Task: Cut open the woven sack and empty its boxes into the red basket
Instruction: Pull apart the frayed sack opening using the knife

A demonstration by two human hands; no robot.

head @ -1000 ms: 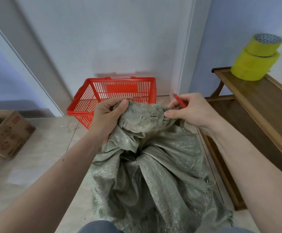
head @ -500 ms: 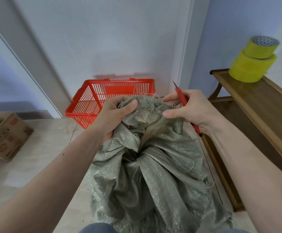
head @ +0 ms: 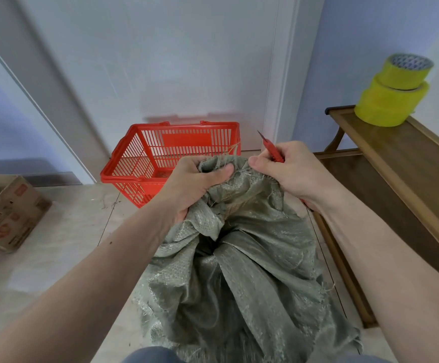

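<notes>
- Left hand (head: 196, 183), centre of the frame: fingers curled round a bunched fold at the top of the woven sack (head: 242, 260), thumb pressed across the cloth toward the right.
- Right hand (head: 293, 174), just right of it: fingers curled round a red cutter (head: 272, 150), blade tip pointing up and left above the knuckles; thumb and lower fingers pinched on the sack's top edge as well.
- Both forearms bare, reaching in from the lower corners and converging on the sack's mouth.
- Sack grey-green, crumpled, with frayed threads, filling the lower centre and standing on the pale tiled floor (head: 64, 247); no boxes visible inside.
- Red basket (head: 139, 166) just behind the hands, upper centre, on the floor against a white door (head: 160, 61); interior apparently bare, though partly hidden.
- Wooden bench (head: 401, 163) along the right edge, two yellow tape rolls (head: 393, 93) stacked on its far end.
- Cardboard box (head: 9, 216) tilted at the left edge, well apart from the sack.
- Bluish wall at upper right.
</notes>
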